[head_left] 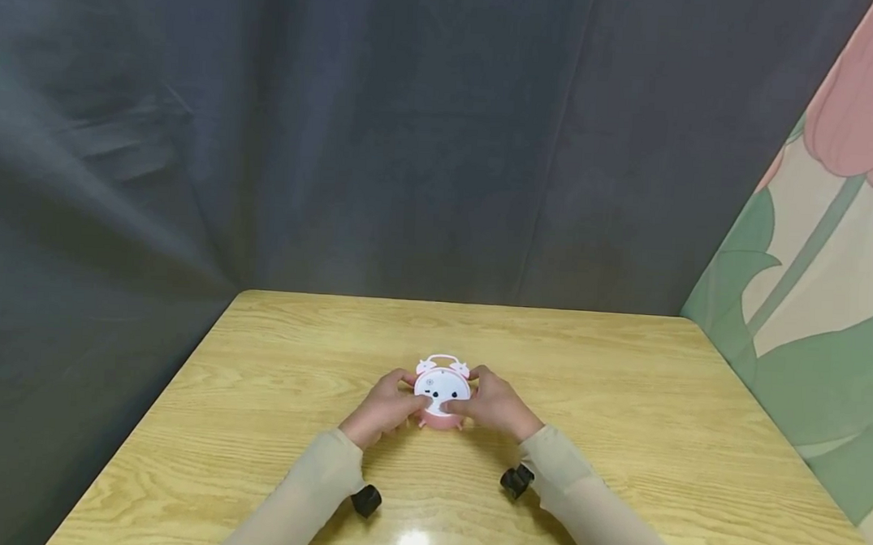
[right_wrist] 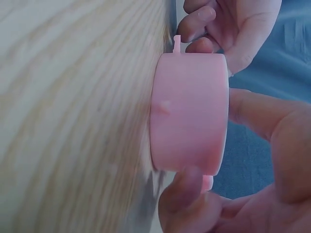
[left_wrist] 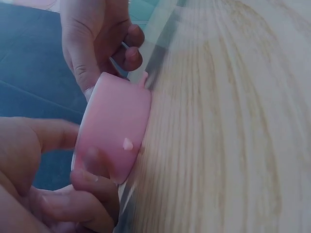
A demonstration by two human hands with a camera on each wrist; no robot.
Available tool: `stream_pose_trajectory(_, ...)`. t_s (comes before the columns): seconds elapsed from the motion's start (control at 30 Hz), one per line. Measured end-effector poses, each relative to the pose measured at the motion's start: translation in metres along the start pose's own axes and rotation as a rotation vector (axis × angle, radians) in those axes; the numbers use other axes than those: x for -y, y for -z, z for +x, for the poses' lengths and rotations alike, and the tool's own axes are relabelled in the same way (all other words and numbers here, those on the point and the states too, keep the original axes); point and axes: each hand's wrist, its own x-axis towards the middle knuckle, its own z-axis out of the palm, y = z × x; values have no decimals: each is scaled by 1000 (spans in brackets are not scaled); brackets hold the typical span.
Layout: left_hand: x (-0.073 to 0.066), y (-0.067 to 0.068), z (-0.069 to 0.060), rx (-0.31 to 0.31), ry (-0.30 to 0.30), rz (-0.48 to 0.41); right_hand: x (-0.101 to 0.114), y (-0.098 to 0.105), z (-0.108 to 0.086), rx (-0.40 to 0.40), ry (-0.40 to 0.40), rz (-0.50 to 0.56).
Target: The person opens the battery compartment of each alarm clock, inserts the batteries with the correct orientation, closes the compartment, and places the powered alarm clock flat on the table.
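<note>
A small pink alarm clock (head_left: 442, 380) with white twin bells and a white top handle is at mid-table, its white panel with dark knobs turned up toward the head camera. My left hand (head_left: 384, 402) grips its left side, thumb over the white panel and fingers at the rim. On the opposite side my right hand (head_left: 501, 405) holds it likewise, thumb on the panel. Both wrist views show the pink side wall (left_wrist: 114, 116) and short stub feet, with the clock's underside at or very near the wood. Its downward face is hidden.
The light wood table (head_left: 271, 379) runs back to a dark curtain (head_left: 427, 142). A wall covering with a tulip pattern (head_left: 832, 265) stands along the right edge. Black wrist-camera pieces (head_left: 366, 500) hang beneath both sleeves, close above the tabletop.
</note>
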Motion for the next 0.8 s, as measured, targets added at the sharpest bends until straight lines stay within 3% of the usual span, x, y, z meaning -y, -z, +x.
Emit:
stream_pose_trajectory(0.3,-7,3,1,-119,-70,148,-1,0,-1,-9,14,-29)
stream_pose_trajectory(0.5,-9,4,1,-118,-58,159,-4,-1,-3,-8,37,-21)
stream_pose_trajectory(0.8,-8,3,1,-146,-88,152,-4,0,-5,-9,48,8)
